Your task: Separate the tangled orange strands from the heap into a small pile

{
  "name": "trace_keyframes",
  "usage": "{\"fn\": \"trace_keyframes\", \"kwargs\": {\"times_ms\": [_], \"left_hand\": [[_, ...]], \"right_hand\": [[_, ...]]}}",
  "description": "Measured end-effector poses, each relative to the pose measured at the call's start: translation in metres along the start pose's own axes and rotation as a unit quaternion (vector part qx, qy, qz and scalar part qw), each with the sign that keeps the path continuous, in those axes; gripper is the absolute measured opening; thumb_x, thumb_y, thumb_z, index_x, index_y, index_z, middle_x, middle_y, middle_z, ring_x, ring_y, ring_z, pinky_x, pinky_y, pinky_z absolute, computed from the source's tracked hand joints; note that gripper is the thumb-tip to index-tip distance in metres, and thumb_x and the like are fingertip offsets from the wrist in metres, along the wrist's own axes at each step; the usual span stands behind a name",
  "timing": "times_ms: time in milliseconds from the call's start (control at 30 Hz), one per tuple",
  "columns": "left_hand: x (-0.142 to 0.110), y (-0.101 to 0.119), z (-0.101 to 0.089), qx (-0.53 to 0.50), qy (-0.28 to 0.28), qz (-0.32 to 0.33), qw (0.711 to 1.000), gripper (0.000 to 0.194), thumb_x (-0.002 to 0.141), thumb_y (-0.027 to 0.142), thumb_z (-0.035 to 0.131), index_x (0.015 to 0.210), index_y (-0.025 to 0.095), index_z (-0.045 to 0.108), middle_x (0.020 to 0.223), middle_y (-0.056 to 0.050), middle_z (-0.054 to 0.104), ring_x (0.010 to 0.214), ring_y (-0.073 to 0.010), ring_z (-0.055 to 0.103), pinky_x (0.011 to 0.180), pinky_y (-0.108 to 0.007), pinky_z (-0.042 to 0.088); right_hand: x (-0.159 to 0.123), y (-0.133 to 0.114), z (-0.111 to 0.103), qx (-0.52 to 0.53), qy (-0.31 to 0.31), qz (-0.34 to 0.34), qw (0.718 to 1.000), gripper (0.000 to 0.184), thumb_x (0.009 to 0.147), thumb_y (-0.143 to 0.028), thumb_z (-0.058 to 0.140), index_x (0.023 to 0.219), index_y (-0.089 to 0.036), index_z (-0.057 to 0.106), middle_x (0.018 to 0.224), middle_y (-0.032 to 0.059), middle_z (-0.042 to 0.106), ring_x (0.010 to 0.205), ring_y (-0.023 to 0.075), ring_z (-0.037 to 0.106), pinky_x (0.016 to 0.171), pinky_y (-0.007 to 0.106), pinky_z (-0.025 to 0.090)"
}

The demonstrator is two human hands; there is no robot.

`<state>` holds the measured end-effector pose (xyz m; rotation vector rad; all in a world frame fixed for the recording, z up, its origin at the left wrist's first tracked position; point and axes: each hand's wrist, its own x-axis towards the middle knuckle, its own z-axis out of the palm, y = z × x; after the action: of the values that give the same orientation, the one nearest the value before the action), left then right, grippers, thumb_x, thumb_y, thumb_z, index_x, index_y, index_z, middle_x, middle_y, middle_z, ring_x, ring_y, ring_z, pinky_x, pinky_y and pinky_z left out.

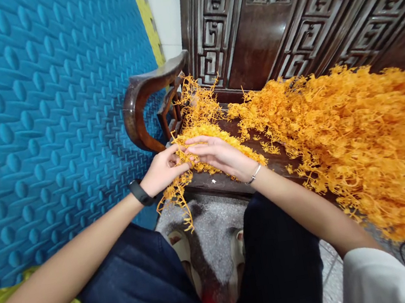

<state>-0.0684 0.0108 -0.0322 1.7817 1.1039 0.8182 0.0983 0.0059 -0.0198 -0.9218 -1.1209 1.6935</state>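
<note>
The left hand seems to hold an orange sprig between curled fingers, its end hanging past the bench edge, while the right hand reaches in with long, loosely bent fingers whose grip cannot be told. The two are apparently fingering the sprig at close quarters, above a small pile, and further handling would call for a light pinch, as the stems look thin and tangled. Counted, there are two hands, one large heap, one armrest and two sandals; the sprigs are too many to count.
</note>
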Motion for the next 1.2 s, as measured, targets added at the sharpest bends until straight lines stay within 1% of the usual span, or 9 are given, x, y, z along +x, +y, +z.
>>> {"fn": "trace_keyframes", "kwargs": {"times_ms": [233, 400, 567, 733, 833, 900, 967, 1067, 1200], "left_hand": [[-0.002, 0.008, 0.001, -0.034, -0.037, -0.017, 0.999, 0.026, 0.074, 0.039, 0.060, 0.079, 0.014, 0.056, 0.049, 0.006, 0.048, 0.043, -0.0081, 0.045, 0.045, -0.020, 0.036], [-0.002, 0.008, -0.001, -0.016, -0.022, -0.020, 0.999, 0.041, 0.081, 0.047, 0.050, 0.060, 0.013, 0.058, 0.038, 0.005, 0.043, 0.037, -0.0069, 0.041, 0.042, -0.019, 0.033], [-0.003, 0.005, -0.001, -0.004, 0.006, -0.020, 1.000, 0.043, 0.081, 0.044, 0.049, 0.053, 0.013, 0.057, 0.033, 0.004, 0.041, 0.033, -0.0059, 0.037, 0.040, -0.019, 0.029], [-0.003, 0.004, 0.005, 0.002, 0.024, 0.010, 1.000, 0.041, 0.083, 0.036, 0.047, 0.049, 0.013, 0.055, 0.031, 0.005, 0.038, 0.032, -0.0053, 0.034, 0.040, -0.019, 0.028], [-0.014, 0.012, 0.008, 0.026, 0.068, 0.054, 0.996, 0.044, 0.084, 0.031, 0.045, 0.044, 0.014, 0.052, 0.031, 0.005, 0.036, 0.032, -0.0048, 0.033, 0.040, -0.019, 0.027], [-0.026, 0.021, 0.009, 0.053, 0.099, 0.094, 0.989, 0.044, 0.086, 0.030, 0.044, 0.045, 0.014, 0.053, 0.033, 0.005, 0.037, 0.034, -0.0047, 0.035, 0.041, -0.019, 0.028], [-0.037, 0.029, 0.007, 0.076, 0.101, 0.123, 0.984, 0.042, 0.086, 0.029, 0.045, 0.048, 0.013, 0.055, 0.034, 0.005, 0.038, 0.036, -0.0048, 0.037, 0.043, -0.018, 0.029], [-0.045, 0.032, 0.006, 0.116, 0.081, 0.155, 0.978, 0.041, 0.085, 0.027, 0.048, 0.048, 0.013, 0.056, 0.038, 0.005, 0.041, 0.039, -0.0047, 0.038, 0.045, -0.018, 0.030], [-0.040, 0.027, 0.008, 0.161, 0.050, 0.161, 0.972, 0.043, 0.086, 0.029, 0.048, 0.048, 0.012, 0.058, 0.041, 0.003, 0.045, 0.042, -0.0053, 0.040, 0.047, -0.020, 0.029]], "right_hand": [[0.003, 0.003, -0.004, -0.042, -0.015, -0.046, 0.998, 0.022, 0.065, -0.010, 0.066, 0.085, -0.018, 0.061, 0.078, -0.0005, 0.066, 0.071, 0.0099, 0.061, 0.077, 0.028, 0.049], [0.004, 0.003, -0.005, -0.095, -0.032, -0.071, 0.992, 0.024, 0.062, -0.011, 0.069, 0.083, -0.018, 0.061, 0.079, -0.0009, 0.064, 0.073, 0.0099, 0.060, 0.079, 0.029, 0.047], [0.007, 0.009, -0.004, -0.072, 0.015, -0.058, 0.996, 0.024, 0.055, -0.013, 0.073, 0.077, -0.017, 0.062, 0.075, -0.0008, 0.064, 0.072, 0.0098, 0.059, 0.078, 0.028, 0.046], [0.020, 0.015, -0.004, -0.017, 0.070, -0.025, 0.997, 0.021, 0.052, -0.014, 0.073, 0.065, -0.016, 0.057, 0.062, -0.0036, 0.059, 0.060, 0.0072, 0.054, 0.062, 0.023, 0.044], [0.036, 0.005, -0.032, -0.039, 0.201, -0.076, 0.976, 0.023, 0.055, -0.010, 0.069, 0.056, -0.017, 0.047, 0.056, -0.0050, 0.055, 0.053, 0.0054, 0.049, 0.052, 0.020, 0.038], [0.045, -0.006, -0.065, -0.051, 0.302, -0.100, 0.947, 0.024, 0.057, -0.010, 0.067, 0.058, -0.018, 0.044, 0.058, -0.0047, 0.054, 0.056, 0.0064, 0.051, 0.051, 0.019, 0.038], [0.050, -0.015, -0.101, -0.088, 0.372, -0.180, 0.907, 0.024, 0.058, -0.014, 0.069, 0.064, -0.019, 0.046, 0.060, -0.0057, 0.052, 0.057, 0.0063, 0.051, 0.053, 0.019, 0.040], [0.051, -0.017, -0.135, -0.143, 0.363, -0.222, 0.894, 0.026, 0.057, -0.018, 0.072, 0.070, -0.019, 0.049, 0.061, -0.0061, 0.053, 0.059, 0.0068, 0.051, 0.061, 0.021, 0.045], [0.053, -0.009, -0.135, -0.202, 0.247, -0.181, 0.930, 0.022, 0.058, -0.019, 0.071, 0.074, -0.017, 0.056, 0.068, -0.0021, 0.059, 0.064, 0.0094, 0.056, 0.068, 0.027, 0.048]]}}
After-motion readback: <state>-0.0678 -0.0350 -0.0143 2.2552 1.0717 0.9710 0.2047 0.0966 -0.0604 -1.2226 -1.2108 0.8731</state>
